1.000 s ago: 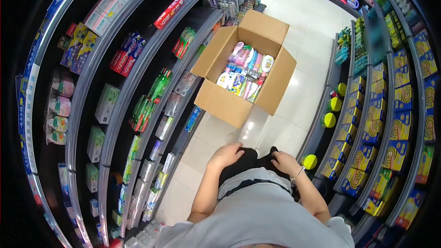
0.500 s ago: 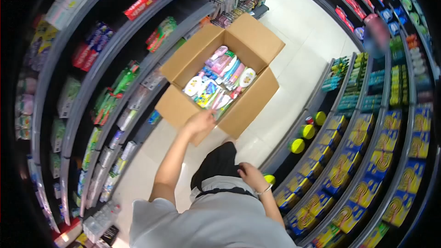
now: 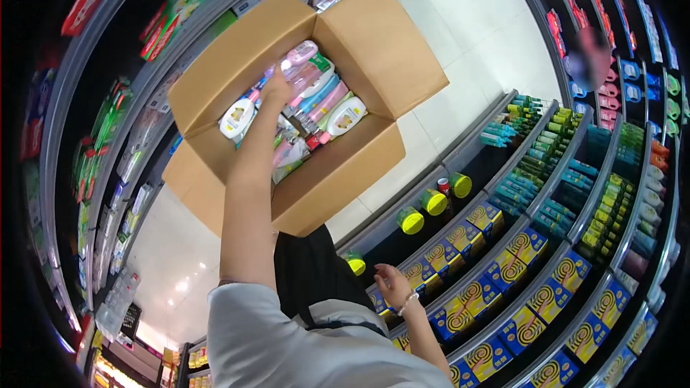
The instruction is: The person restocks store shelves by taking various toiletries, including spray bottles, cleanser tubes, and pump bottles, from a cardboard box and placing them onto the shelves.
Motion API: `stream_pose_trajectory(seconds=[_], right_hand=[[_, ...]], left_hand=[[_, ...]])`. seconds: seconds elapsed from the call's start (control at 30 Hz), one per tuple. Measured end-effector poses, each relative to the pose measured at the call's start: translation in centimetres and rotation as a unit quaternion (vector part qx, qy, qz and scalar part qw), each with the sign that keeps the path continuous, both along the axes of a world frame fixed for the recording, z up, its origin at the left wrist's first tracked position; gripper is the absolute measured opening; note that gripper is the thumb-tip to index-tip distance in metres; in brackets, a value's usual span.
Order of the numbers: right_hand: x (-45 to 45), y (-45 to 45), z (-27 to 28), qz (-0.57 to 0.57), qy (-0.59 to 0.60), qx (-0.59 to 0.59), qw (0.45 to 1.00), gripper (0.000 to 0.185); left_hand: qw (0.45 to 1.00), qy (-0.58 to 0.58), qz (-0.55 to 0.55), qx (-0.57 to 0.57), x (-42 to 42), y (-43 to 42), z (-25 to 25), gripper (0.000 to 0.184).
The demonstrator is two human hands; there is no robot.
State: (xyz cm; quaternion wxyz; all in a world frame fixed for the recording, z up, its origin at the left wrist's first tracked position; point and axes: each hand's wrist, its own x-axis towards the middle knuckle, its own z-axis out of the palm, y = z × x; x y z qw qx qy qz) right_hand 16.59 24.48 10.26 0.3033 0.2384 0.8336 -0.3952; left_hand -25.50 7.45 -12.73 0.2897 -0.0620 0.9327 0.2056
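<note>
Glossy white floor tiles (image 3: 496, 57) form an aisle between dark supermarket shelving on the left (image 3: 205, 21) and right (image 3: 487, 162). White light glints (image 3: 182, 284) beside the left shelving's bottom edge.

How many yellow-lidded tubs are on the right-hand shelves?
4 yellow-lidded tubs: three in a row, a fourth tub apart, nearer the right hand. Others may be hidden.

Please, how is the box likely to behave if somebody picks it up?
The box is probably heavy, since many bottles lie in it. Its open flaps may swing or bend, as they look like plain cardboard. The bottles could shift, because they lie at mixed angles.
</note>
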Motion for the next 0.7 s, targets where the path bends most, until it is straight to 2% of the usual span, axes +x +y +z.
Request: stream_pose_trajectory(seconds=[0.07,0.13,0.2,0.23,0.27,0.37,0.47,0.6,0.67,0.7], right_hand=[[-0.5,-0.3,-0.3,-0.042,0.000,-0.054,0.998,0.024],[-0.8,-0.5,-0.5,-0.035,-0.014,-0.053,0.998,0.024],[-0.9,-0.7,-0.4,0.020,-0.077,-0.032,0.996,0.024],[-0.8,-0.7,-0.4,0.016,-0.075,-0.032,0.997,0.024],[-0.6,-0.8,-0.3,0.027,-0.075,-0.033,0.996,0.025],[0.2,-1.3,-0.6,0.031,-0.078,-0.037,0.996,0.027],[0.3,-1.8,-0.6,0.020,-0.092,-0.038,0.995,0.029],[1.0,-3.4,-0.8,-0.005,-0.065,-0.019,0.998,0.028],[0.5,-4.4,-0.2,-0.008,-0.081,-0.021,0.996,0.027],[1.7,-5.2,-1.2,-0.018,-0.013,-0.024,0.999,0.026]], left_hand=[[1.000,-0.004,-0.017,-0.018,-0.7,-0.4,-0.6,0.064],[0.999,-0.008,-0.033,-0.037,-1.0,-0.8,-0.8,0.065],[0.998,-0.015,-0.031,-0.061,-1.3,-0.6,-0.6,0.060],[0.996,-0.003,-0.028,-0.082,-1.5,-0.2,-0.3,0.050],[0.996,0.000,-0.032,-0.082,-1.6,0.1,-0.3,0.050],[0.979,0.089,-0.091,-0.158,-1.9,0.3,-2.0,0.029],[0.975,0.105,-0.116,-0.158,-2.1,0.1,-3.0,0.036],[0.975,0.135,-0.141,-0.107,-0.7,0.2,3.2,0.036],[0.985,0.137,-0.089,-0.059,0.6,-0.3,6.7,0.039],[0.983,0.143,-0.103,-0.044,1.4,-1.2,7.6,0.039]])
